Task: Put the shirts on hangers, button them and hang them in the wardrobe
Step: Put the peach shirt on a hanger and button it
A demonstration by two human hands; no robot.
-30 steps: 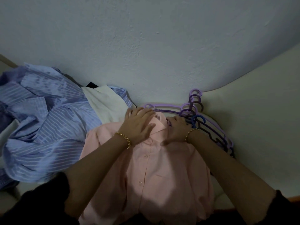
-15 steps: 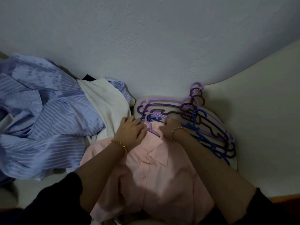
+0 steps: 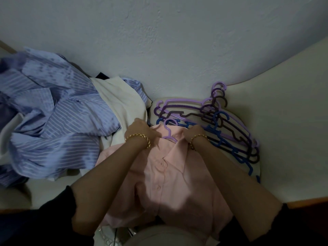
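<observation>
My left hand (image 3: 141, 131) is curled down over the neckline of the pink shirt (image 3: 170, 189), thumb pressed on the cloth just left of the hook. My right hand (image 3: 194, 134) is bunched on the other side of the collar (image 3: 177, 151), fingers folded round its edge. Between them the hook of a lilac plastic hanger (image 3: 168, 129) stands out of the neck opening. The rest of it is hidden inside the shirt, which lies front up, spread from my hands back toward my body. The cloth looks thin, soft and light, creasing wherever I pull, so I judge it will slump off the hanger arms unless I hold it at the collar and shoulder seams, where the fabric is doubled and firmer. The small round buttons (image 3: 161, 164) run down the placket and will need fingertip pinches. The hanger looks rigid, smooth and a bit slippery, so I would lift by the hook. Just to the right lies a tangled stack of spare hangers (image 3: 232, 125), lilac, dark purple and blue, on a pale cream surface (image 3: 284, 121). To the left sits a rumpled blue striped shirt (image 3: 58, 125) over a cream garment (image 3: 120, 103), against a rough plastered wall (image 3: 159, 41).
</observation>
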